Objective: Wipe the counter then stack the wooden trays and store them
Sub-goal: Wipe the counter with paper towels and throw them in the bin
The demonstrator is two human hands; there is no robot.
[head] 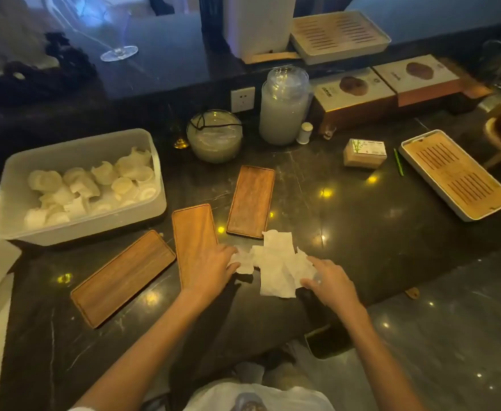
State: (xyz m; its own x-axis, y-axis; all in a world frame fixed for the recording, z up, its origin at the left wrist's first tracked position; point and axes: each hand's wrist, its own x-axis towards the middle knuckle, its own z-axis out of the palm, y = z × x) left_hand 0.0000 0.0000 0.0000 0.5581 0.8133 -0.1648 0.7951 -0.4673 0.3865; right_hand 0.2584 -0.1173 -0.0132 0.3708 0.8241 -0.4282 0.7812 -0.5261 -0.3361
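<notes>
Three flat wooden trays lie apart on the dark marble counter (pixel 362 238): a left tray (pixel 123 277), a middle tray (pixel 192 232) and a far tray (pixel 251 201). A crumpled white paper towel (pixel 276 266) lies spread on the counter just right of the middle tray. My left hand (pixel 210 269) rests over the near end of the middle tray, its fingertips pinching the towel's left edge. From the right, my right hand (pixel 329 281) presses its fingers on the towel's right edge.
A white bin (pixel 12 203) of white cups stands at the left. A glass bowl (pixel 214 136), a tall glass jar (pixel 283 106), a small box (pixel 364 154) and a slatted tea tray (pixel 456 173) sit behind and to the right. The counter's front edge runs close to my body.
</notes>
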